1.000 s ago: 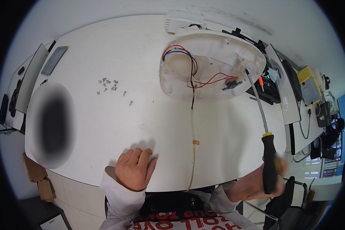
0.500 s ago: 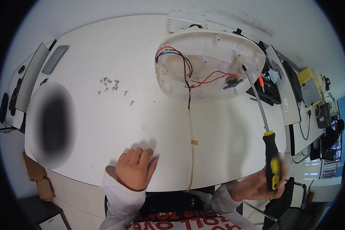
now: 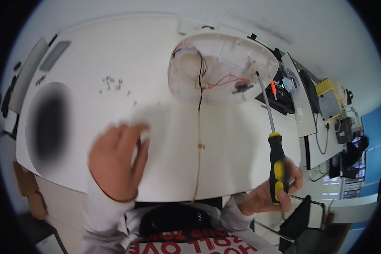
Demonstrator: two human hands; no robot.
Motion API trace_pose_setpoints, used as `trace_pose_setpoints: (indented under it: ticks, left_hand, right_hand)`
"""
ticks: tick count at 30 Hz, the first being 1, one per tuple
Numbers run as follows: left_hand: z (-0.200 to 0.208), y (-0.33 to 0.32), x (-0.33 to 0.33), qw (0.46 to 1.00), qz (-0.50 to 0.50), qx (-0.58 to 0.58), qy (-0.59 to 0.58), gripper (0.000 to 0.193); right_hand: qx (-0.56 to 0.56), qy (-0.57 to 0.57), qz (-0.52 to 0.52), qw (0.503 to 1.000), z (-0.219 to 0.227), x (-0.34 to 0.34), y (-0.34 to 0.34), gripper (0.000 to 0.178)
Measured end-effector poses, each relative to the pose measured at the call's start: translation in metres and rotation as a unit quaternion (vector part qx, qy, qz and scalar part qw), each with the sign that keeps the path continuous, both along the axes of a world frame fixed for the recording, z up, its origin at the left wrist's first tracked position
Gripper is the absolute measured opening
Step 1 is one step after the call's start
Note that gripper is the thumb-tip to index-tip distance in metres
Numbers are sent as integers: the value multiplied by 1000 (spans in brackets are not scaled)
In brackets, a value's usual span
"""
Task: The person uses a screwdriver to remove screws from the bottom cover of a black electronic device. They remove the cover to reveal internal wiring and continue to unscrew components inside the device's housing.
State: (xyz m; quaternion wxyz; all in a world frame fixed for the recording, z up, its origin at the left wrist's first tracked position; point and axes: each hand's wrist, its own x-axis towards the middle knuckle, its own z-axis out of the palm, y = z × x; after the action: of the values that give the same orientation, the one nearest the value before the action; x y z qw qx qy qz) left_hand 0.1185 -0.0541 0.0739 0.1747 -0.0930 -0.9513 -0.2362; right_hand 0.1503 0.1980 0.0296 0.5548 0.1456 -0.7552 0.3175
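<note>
- Your right hand [image 3: 262, 197] is closed around the black-and-yellow handle of a long-shaft screwdriver [image 3: 277, 156], near right, at the table edge.
- Shaft runs far and slightly left; tip sits over the right end of the white plastic housing [image 3: 218, 48]. Can't tell if it's seated in a screw.
- Your left hand [image 3: 116, 163] is over the near left of the table [image 3: 169, 169], fingers loosely curled, thumb apart from them, moderate gap. Motion-blurred.
- Housing lies hollow side up, far side, right of centre.
- Inside it: bundled wires [image 3: 188, 47] at left, red wires [image 3: 226, 79] leading right to a dark component [image 3: 242, 87] near the lower rim.
- Pale cable [image 3: 199, 127] runs from the housing's near side to the near table edge; small tan tab [image 3: 201, 146] partway along.
- Loose screws [image 3: 112, 82] are scattered on the table, left of the housing.
- Right of the housing: black tool tray [image 3: 281, 103] with an orange-handled tool [image 3: 273, 87] in it.
- Grey rectangular slab [image 3: 55, 56] lies far left.
</note>
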Motion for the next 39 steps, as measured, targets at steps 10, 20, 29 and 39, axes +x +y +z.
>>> trace_pose_setpoints:
  ticks: [10,20,29,39]
  left_hand:
    - [31,107,-137,922,-78,-31,378,53]
    - [6,161,-167,947,-1,28,319,28]
    - [-12,172,-192,905,29,77,418,20]
    - [-11,166,-186,931,7,28,364,65]
  right_hand:
    - [16,2,-7,1000,10,-6,-4,31]
    - [-145,-10,-19,989,-6,-17,17,26]
    - [-82,-13,-85,993,-9,-6,40,20]
    - [-128,-25,87,988,-5,2,39,34]
